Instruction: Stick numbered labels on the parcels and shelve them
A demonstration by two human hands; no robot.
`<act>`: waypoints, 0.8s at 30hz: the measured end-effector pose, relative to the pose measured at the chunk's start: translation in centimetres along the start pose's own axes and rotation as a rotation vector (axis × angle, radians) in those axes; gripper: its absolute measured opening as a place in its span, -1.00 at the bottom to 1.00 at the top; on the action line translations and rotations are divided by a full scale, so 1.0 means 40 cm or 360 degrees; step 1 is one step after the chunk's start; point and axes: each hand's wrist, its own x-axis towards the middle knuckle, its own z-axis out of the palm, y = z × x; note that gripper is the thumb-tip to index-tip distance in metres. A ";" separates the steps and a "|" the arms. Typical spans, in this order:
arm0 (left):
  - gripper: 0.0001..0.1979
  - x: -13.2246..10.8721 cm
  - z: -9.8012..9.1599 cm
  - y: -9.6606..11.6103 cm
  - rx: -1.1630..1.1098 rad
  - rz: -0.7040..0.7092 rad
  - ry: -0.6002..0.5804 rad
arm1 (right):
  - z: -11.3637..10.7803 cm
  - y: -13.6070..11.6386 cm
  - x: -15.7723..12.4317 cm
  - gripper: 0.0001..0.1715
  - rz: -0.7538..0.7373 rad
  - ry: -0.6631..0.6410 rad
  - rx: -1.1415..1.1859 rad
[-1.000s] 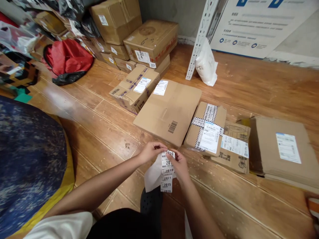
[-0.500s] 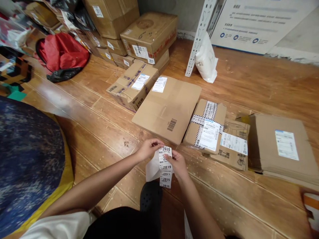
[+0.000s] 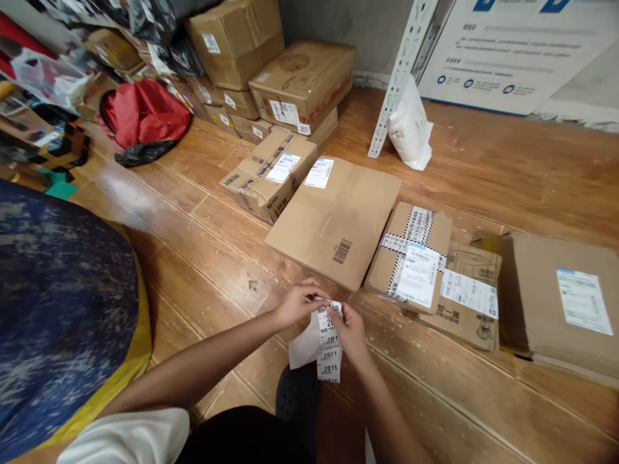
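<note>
A strip of number labels (image 3: 329, 354) hangs between my hands, printed with figures such as 2021 and 2015, with pale backing paper (image 3: 304, 348) folded out to its left. At the strip's top edge, the fingers of my left hand (image 3: 297, 304) are closed in a pinch. My right hand (image 3: 349, 327) grips the strip's upper right side, thumb across the front, covering part of the upper numbers. Just beyond my hands lies a large flat carton (image 3: 333, 219) with a shipping label and a barcode; neither hand touches it.
Right of the flat carton are a striped-tape box (image 3: 411, 258), a printed box (image 3: 469, 296) and a large box (image 3: 536, 283). Stacked cartons (image 3: 304, 77) and a red bag (image 3: 145, 116) sit behind. A metal post (image 3: 399, 77) stands beside a white package (image 3: 409, 125). A blue sack (image 3: 62, 309) bulges at left.
My fingertips have drawn closer together at the strip's top, and my right hand covers more of the numbers. The view has shifted, so the boxes appear lower and further right.
</note>
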 end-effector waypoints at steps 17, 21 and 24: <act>-0.75 -0.004 0.021 -0.066 -0.0540 -0.0343 0.0251 | 0.053 0.044 -0.014 -0.54 0.0249 0.0130 0.0219; -0.70 -0.015 0.026 -0.075 -0.0753 -0.0396 0.0222 | 0.074 0.060 -0.017 -0.47 0.0297 0.0160 0.0329; -0.66 -0.023 0.007 -0.105 -0.0839 -0.0501 0.0344 | 0.088 0.052 -0.024 -0.41 0.0261 -0.0092 0.0259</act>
